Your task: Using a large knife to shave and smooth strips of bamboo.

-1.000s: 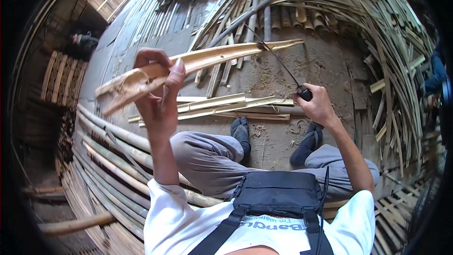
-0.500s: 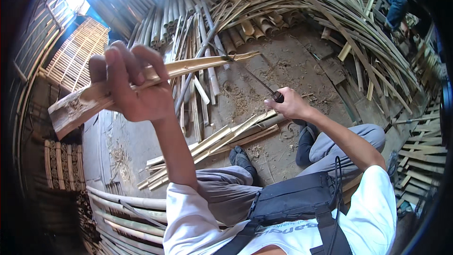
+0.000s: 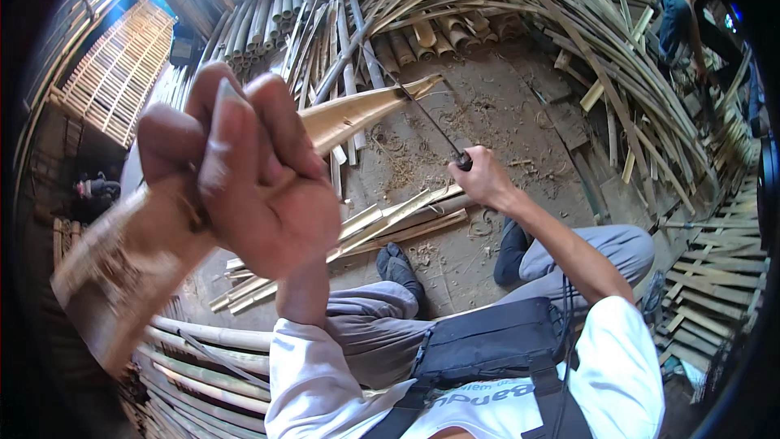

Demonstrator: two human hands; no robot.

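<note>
- And here's the split bamboo (image 3: 357, 118), held up in the air, broad end close and blurred at lower left, narrow end pointing away to upper right
- The left hand (image 3: 252, 171) has a firm fist around the split bamboo, near its broad end, thumb and fingers curled tight
- Over by the bamboo's narrow end, the right hand (image 3: 483, 181) is clenched on the dark handle of a long thin knife (image 3: 435, 126)
- That blade crosses the split bamboo just short of its tip; whether the edge is biting, I can't tell from here
- My call on handling: light for its length, stiff at the broad end, springier and easier to split toward the thin tip, smooth skin maybe slippery, raw edges likely splintery
- Best hold, I'd judge, is right there at the broad end, well apart from the blade, fingers off the raw edges
- Below the split bamboo, pale strips (image 3: 390, 223) lie on the floor; past its tip, curled shavings (image 3: 479, 114) litter the boards
</note>
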